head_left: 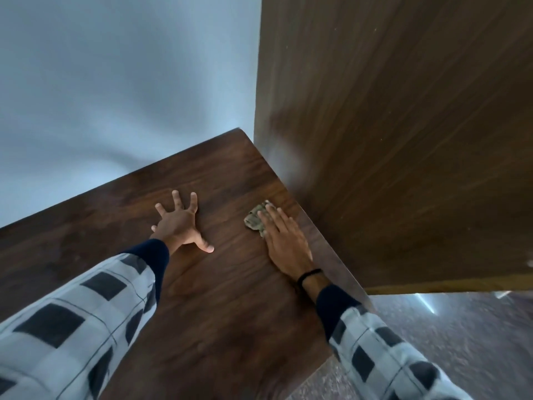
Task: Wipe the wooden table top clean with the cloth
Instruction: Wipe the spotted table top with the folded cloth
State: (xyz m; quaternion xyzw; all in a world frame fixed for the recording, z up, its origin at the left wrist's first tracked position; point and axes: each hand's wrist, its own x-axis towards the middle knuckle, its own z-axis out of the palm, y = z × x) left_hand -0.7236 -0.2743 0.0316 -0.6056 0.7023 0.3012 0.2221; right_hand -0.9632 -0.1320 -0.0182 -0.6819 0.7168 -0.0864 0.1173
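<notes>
Cloth [256,219] lies under flat right hand [284,241] fingers; left hand [180,226] splayed empty on table [230,298].

right hand [284,241] flat on cloth [256,219], somewhat blurred

L hand [179,224] is lying flat w/ fingers splayed wide; R hand [284,241] is pressing palm-down, fingers together, both arms reaching fwd.
</notes>
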